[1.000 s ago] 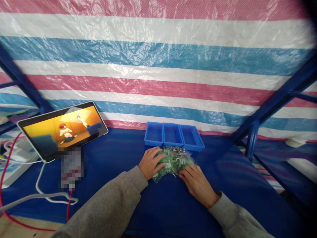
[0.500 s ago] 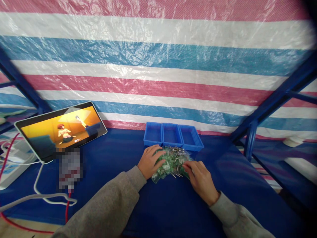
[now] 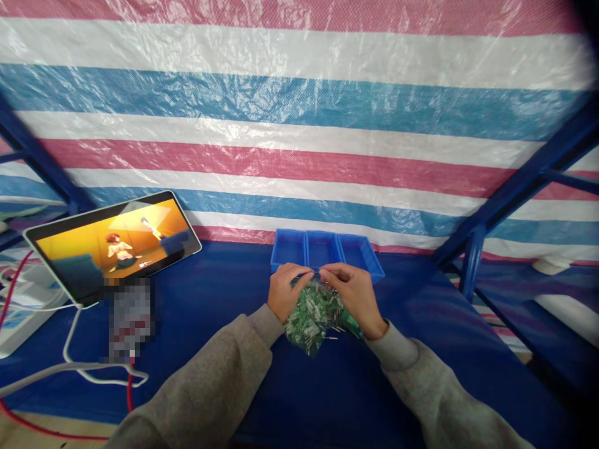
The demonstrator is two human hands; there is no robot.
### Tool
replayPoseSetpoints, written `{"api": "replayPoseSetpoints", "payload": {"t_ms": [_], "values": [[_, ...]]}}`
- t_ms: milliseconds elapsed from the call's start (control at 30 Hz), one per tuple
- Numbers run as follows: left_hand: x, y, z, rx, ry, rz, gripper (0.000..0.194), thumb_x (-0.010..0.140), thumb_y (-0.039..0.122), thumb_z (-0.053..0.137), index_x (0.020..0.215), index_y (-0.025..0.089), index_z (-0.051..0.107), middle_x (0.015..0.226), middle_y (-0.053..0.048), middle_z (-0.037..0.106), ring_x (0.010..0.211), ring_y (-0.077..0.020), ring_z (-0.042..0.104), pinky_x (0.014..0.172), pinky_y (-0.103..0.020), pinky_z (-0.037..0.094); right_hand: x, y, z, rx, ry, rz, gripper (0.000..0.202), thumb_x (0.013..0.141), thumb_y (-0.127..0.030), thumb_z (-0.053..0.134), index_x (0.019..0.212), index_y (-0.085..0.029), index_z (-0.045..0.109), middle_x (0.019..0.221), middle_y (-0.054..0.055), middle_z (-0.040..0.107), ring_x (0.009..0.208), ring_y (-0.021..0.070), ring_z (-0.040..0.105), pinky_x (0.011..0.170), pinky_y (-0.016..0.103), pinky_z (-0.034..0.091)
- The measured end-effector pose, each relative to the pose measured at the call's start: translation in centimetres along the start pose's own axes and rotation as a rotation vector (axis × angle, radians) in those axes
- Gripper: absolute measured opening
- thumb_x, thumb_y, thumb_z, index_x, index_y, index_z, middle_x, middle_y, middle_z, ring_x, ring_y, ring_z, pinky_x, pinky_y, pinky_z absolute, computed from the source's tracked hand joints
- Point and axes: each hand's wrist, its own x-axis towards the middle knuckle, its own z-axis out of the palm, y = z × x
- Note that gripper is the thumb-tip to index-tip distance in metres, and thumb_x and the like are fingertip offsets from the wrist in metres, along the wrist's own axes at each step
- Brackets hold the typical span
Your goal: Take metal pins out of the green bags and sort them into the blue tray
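My left hand (image 3: 283, 292) and my right hand (image 3: 356, 297) meet above a pile of small metal pins (image 3: 333, 307) and green-tinted clear plastic bags (image 3: 306, 324). Thumb and forefinger are pinched together on each hand, the fingertips almost touching. Something small and thin seems to lie between them, too small to name. Right behind the fingers stand three joined blue trays (image 3: 324, 247), their front edge partly covered by my hands. A few loose pins lie on the blue table (image 3: 309, 399) at the near side of the pile.
A tablet (image 3: 116, 246) playing a cartoon leans at the left. Near it are a power strip (image 3: 28, 312), a white cable (image 3: 70, 340) and a red cable (image 3: 130, 390). Blue metal frame bars (image 3: 477, 240) rise at the right, before a striped plastic sheet (image 3: 299, 112).
Both hands have moved up and toward each other, from the sides of the pile to just in front of the trays. My left fingers, spread before, are now pinched.
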Motion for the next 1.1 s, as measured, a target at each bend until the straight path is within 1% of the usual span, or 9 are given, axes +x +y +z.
{"api": "replayPoseSetpoints", "payload": {"t_ms": [133, 267, 333, 400, 567, 667, 767, 967, 1100], "values": [[0.1, -0.3, -0.3, 0.024, 0.024, 0.032, 0.016, 0.084, 0.032, 0.059, 0.085, 0.019, 0.068, 0.084, -0.004, 0.07, 0.082, -0.0172, 0.062, 0.078, -0.032, 0.045, 0.1, 0.0, 0.3, 0.058, -0.001, 0.007, 0.034, 0.07, -0.05, 0.068, 0.075, -0.016, 0.064, 0.062, 0.004, 0.067, 0.051, 0.0149, 0.057, 0.047, 0.026, 0.044], [0.0, -0.6, -0.5, 0.049, -0.014, 0.076, 0.02, 0.087, 0.033, 0.055, 0.082, 0.018, 0.067, 0.082, -0.004, 0.069, 0.081, -0.0169, 0.061, 0.078, -0.032, 0.044, 0.0, 0.9, 0.5, 0.081, -0.027, 0.004, 0.035, 0.069, -0.051, 0.069, 0.074, -0.016, 0.064, 0.057, 0.003, 0.064, 0.047, 0.0141, 0.055, 0.045, 0.026, 0.044], [0.0, -0.8, -0.5, 0.058, -0.026, 0.073, 0.021, 0.088, 0.033, 0.053, 0.082, 0.018, 0.066, 0.081, -0.004, 0.068, 0.08, -0.0167, 0.06, 0.078, -0.032, 0.044, -0.1, 1.4, 0.6, 0.111, -0.028, 0.0, 0.034, 0.069, -0.05, 0.068, 0.078, -0.017, 0.065, 0.061, 0.004, 0.066, 0.05, 0.0147, 0.057, 0.048, 0.027, 0.047], [0.1, -1.0, -0.4, 0.059, -0.009, 0.05, 0.022, 0.088, 0.034, 0.052, 0.083, 0.017, 0.066, 0.081, -0.004, 0.067, 0.079, -0.0165, 0.06, 0.078, -0.031, 0.044, 0.1, 1.7, 0.5, 0.138, -0.029, -0.001, 0.032, 0.071, -0.047, 0.068, 0.083, -0.017, 0.066, 0.069, 0.005, 0.069, 0.054, 0.0157, 0.06, 0.053, 0.029, 0.05], [1.4, -0.9, 0.0, 0.014, 0.014, -0.017, 0.025, 0.088, 0.037, 0.05, 0.086, 0.017, 0.065, 0.084, -0.004, 0.067, 0.082, -0.0168, 0.06, 0.077, -0.03, 0.046, 1.1, 1.1, 0.1, 0.148, -0.028, -0.021, 0.032, 0.072, -0.045, 0.066, 0.088, -0.017, 0.066, 0.079, 0.007, 0.071, 0.063, 0.0193, 0.064, 0.061, 0.033, 0.053], [1.7, -0.8, 0.2, -0.005, 0.008, -0.021, 0.025, 0.089, 0.036, 0.049, 0.087, 0.017, 0.065, 0.086, -0.005, 0.067, 0.083, -0.0171, 0.061, 0.077, -0.029, 0.047, 1.2, 0.9, 0.1, 0.117, 0.018, -0.068, 0.031, 0.075, -0.046, 0.063, 0.088, -0.017, 0.065, 0.078, 0.007, 0.07, 0.062, 0.0186, 0.064, 0.062, 0.033, 0.052], [1.3, -0.9, 0.2, 0.002, 0.001, 0.002, 0.025, 0.089, 0.035, 0.049, 0.087, 0.016, 0.065, 0.086, -0.005, 0.067, 0.082, -0.0165, 0.061, 0.076, -0.029, 0.047, 0.8, 1.3, 0.2, 0.049, 0.05, -0.083, 0.031, 0.077, -0.046, 0.061, 0.087, -0.018, 0.066, 0.076, 0.006, 0.069, 0.06, 0.017, 0.062, 0.061, 0.031, 0.051], [0.6, -1.4, -0.3, 0.027, -0.001, 0.091, 0.023, 0.088, 0.035, 0.052, 0.086, 0.017, 0.065, 0.083, -0.005, 0.067, 0.08, -0.0163, 0.061, 0.076, -0.029, 0.048, 0.3, 2.1, 0.5, -0.068, 0.049, -0.105, 0.033, 0.078, -0.048, 0.06, 0.086, -0.018, 0.068, 0.071, 0.005, 0.068, 0.059, 0.0167, 0.059, 0.06, 0.031, 0.049], [0.3, -1.8, -0.3, 0.056, 0.027, 0.093, 0.024, 0.088, 0.035, 0.05, 0.086, 0.017, 0.065, 0.082, -0.005, 0.066, 0.079, -0.0159, 0.061, 0.077, -0.029, 0.048, -0.1, 1.9, 0.7, -0.07, 0.054, -0.124, 0.033, 0.077, -0.048, 0.061, 0.089, -0.018, 0.068, 0.075, 0.005, 0.069, 0.062, 0.0173, 0.06, 0.062, 0.031, 0.049]]}}
